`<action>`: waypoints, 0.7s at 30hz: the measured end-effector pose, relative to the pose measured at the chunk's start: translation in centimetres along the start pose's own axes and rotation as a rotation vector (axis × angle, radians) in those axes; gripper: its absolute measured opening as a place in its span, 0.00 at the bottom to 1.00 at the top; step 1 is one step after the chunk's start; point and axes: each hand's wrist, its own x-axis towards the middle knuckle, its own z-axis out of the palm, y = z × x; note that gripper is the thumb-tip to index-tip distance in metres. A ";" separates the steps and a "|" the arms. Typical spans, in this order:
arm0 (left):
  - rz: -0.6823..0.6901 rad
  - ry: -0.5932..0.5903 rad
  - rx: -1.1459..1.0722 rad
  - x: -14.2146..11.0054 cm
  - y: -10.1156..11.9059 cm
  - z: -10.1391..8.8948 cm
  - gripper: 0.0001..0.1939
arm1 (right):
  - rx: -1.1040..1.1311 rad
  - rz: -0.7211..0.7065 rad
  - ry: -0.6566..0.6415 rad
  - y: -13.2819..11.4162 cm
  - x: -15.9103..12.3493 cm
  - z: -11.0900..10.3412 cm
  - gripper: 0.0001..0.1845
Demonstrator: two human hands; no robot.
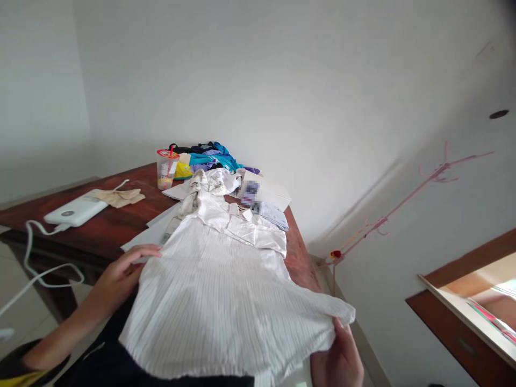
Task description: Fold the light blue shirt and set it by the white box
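A white shirt (234, 290) with fine pleats or stripes lies spread toward me, its near part hanging over the table's front edge. My left hand (128, 269) is closed on its left edge, thumb partly hidden. On the right, my right hand (342, 349) grips the shirt's outer corner between thumb and fingers. The far end of the shirt lies on the table, with smooth white fabric (258, 234) folded across it. Small white tags (239, 209) rest near that end, beside crumpled whitish cloth (207, 183).
On the dark red wooden table (116, 234) are a white power bank (76, 209) with a cable, beige cloth (121, 197), a plastic cup (164, 172), coloured clothes (213, 156) and a white box (272, 191). A pink coat rack (397, 201) stands right, near an open drawer (463, 328).
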 end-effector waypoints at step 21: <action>0.231 -0.568 0.229 1.5 7.0 6.4 0.15 | -0.219 -0.056 -0.051 4.5 -0.7 -3.3 0.19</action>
